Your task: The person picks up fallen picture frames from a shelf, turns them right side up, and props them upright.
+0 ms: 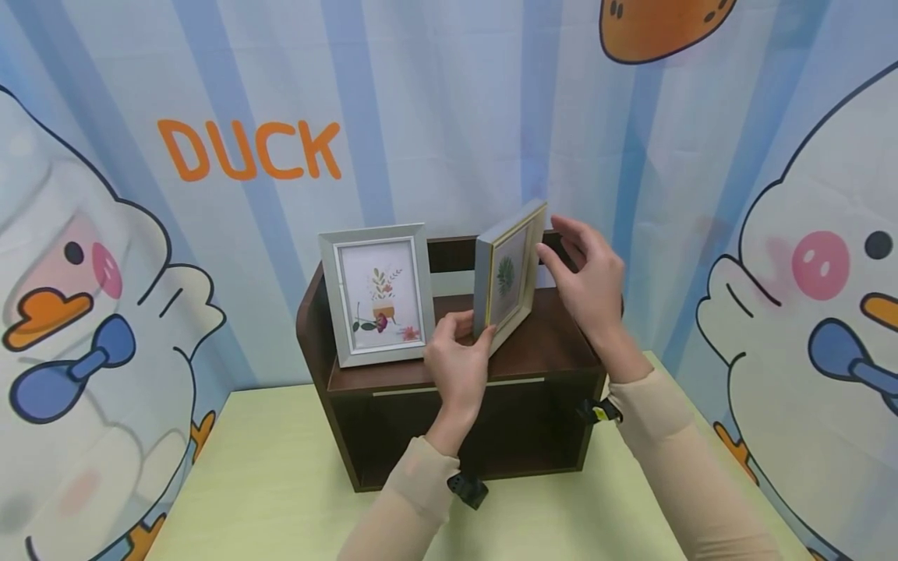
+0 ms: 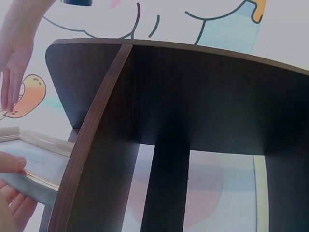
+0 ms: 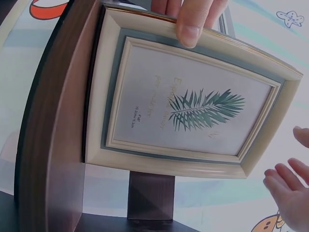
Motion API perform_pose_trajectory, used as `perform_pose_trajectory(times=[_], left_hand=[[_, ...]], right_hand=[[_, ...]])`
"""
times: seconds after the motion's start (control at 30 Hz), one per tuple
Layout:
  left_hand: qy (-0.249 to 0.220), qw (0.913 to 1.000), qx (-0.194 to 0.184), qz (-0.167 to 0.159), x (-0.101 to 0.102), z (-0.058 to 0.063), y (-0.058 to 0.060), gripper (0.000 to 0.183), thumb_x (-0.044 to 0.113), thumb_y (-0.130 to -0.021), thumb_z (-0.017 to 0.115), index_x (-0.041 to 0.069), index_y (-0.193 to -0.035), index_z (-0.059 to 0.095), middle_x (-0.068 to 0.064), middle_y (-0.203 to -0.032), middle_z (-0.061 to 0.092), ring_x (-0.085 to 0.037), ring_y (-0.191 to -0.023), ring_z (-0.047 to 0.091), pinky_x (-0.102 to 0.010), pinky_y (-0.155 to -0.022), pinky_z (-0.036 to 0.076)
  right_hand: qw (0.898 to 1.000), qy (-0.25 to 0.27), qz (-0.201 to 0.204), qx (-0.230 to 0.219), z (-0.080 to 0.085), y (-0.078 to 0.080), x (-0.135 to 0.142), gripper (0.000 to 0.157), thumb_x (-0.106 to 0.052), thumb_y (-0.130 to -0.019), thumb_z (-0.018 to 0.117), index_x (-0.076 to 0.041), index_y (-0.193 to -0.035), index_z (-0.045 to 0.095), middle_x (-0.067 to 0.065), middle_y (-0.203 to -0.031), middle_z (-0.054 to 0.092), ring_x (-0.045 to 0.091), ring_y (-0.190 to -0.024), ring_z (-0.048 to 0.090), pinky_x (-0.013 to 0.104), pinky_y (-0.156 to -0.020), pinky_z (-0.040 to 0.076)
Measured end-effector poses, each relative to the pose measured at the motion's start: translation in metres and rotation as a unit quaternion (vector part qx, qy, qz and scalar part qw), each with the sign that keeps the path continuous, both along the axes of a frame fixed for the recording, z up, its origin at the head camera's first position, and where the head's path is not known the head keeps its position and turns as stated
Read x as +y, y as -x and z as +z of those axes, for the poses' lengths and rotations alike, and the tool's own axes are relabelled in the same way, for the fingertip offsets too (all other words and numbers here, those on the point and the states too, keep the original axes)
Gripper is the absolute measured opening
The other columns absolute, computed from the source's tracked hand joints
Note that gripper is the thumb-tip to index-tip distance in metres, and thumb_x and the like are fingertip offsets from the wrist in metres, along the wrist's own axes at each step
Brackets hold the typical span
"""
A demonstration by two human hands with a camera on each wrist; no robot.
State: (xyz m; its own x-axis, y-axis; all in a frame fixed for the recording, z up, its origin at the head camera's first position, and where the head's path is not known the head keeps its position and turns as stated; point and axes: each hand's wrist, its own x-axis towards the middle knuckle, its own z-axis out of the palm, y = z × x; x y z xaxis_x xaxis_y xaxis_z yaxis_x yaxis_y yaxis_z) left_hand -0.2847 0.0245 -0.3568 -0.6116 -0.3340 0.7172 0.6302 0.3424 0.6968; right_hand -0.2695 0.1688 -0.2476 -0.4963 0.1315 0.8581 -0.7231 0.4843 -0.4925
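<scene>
A cream-and-grey picture frame (image 1: 507, 269) with a green leaf print stands turned at an angle on the upper board of a dark brown wooden shelf (image 1: 519, 366). My left hand (image 1: 459, 362) grips its lower left edge, thumb on the front and fingers behind. In the right wrist view the left thumb and fingers pinch the edge of the leaf picture frame (image 3: 193, 113). Beside its far upper edge is my right hand (image 1: 592, 276), thumb and fingers spread. The right wrist view shows a gap between that right hand (image 3: 294, 193) and the frame.
A silver-grey picture frame (image 1: 379, 300) with a plant print stands on the shelf's left side. Below the board is a dark open compartment (image 1: 470, 436). The shelf rests on a pale yellow-green table (image 1: 273, 467), with a duck-printed curtain (image 1: 449, 93) behind.
</scene>
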Motion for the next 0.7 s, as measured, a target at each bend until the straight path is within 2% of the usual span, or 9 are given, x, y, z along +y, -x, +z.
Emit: perform_pose_trajectory(times=[0.17,0.3,0.53,0.63,0.7], left_hand=[[0.003,1.0000,0.001,0.007,0.003,-0.001,0.000,0.025,0.021,-0.066,0.077,0.011,-0.086,0.066,0.000,-0.079,0.065,-0.011,-0.068,0.063,-0.025,-0.061,0.053],[0.003,0.9999,0.003,0.013,0.005,-0.001,0.000,0.025,0.019,-0.066,0.078,0.011,-0.085,0.066,-0.001,-0.078,0.064,-0.011,-0.068,0.063,-0.024,-0.060,0.053],[0.014,0.9997,0.011,0.019,0.005,-0.001,0.001,0.024,0.020,-0.066,0.078,0.011,-0.085,0.066,0.001,-0.078,0.063,-0.009,-0.068,0.062,-0.021,-0.061,0.052],[0.020,0.9996,0.012,0.019,0.005,-0.002,0.001,0.024,0.022,-0.067,0.077,0.012,-0.086,0.065,0.001,-0.078,0.062,-0.008,-0.069,0.061,-0.020,-0.062,0.052],[0.023,0.9995,0.012,0.019,0.005,-0.002,0.001,0.024,0.022,-0.068,0.076,0.012,-0.086,0.065,0.001,-0.078,0.062,-0.008,-0.070,0.061,-0.020,-0.063,0.052]], right_hand=[[0.999,-0.048,0.022,0.003,0.005,0.002,0.000,0.038,-0.005,-0.078,0.065,0.004,-0.113,0.056,0.020,-0.113,0.056,0.029,-0.108,0.053,0.037,-0.092,0.043],[0.996,-0.085,0.033,0.008,0.009,0.002,-0.001,0.038,-0.004,-0.078,0.065,0.004,-0.114,0.055,0.018,-0.114,0.057,0.028,-0.109,0.052,0.035,-0.093,0.043],[0.992,-0.101,0.068,0.009,0.012,0.005,-0.004,0.038,-0.001,-0.078,0.064,0.006,-0.114,0.055,0.020,-0.114,0.056,0.029,-0.111,0.051,0.034,-0.095,0.040],[0.991,-0.109,0.081,0.010,0.010,0.009,-0.004,0.038,-0.002,-0.077,0.065,0.005,-0.114,0.056,0.020,-0.114,0.056,0.029,-0.110,0.051,0.036,-0.095,0.040],[0.990,-0.118,0.076,0.009,0.007,0.016,-0.002,0.040,-0.005,-0.077,0.066,0.002,-0.115,0.056,0.017,-0.115,0.057,0.027,-0.111,0.051,0.036,-0.095,0.040]])
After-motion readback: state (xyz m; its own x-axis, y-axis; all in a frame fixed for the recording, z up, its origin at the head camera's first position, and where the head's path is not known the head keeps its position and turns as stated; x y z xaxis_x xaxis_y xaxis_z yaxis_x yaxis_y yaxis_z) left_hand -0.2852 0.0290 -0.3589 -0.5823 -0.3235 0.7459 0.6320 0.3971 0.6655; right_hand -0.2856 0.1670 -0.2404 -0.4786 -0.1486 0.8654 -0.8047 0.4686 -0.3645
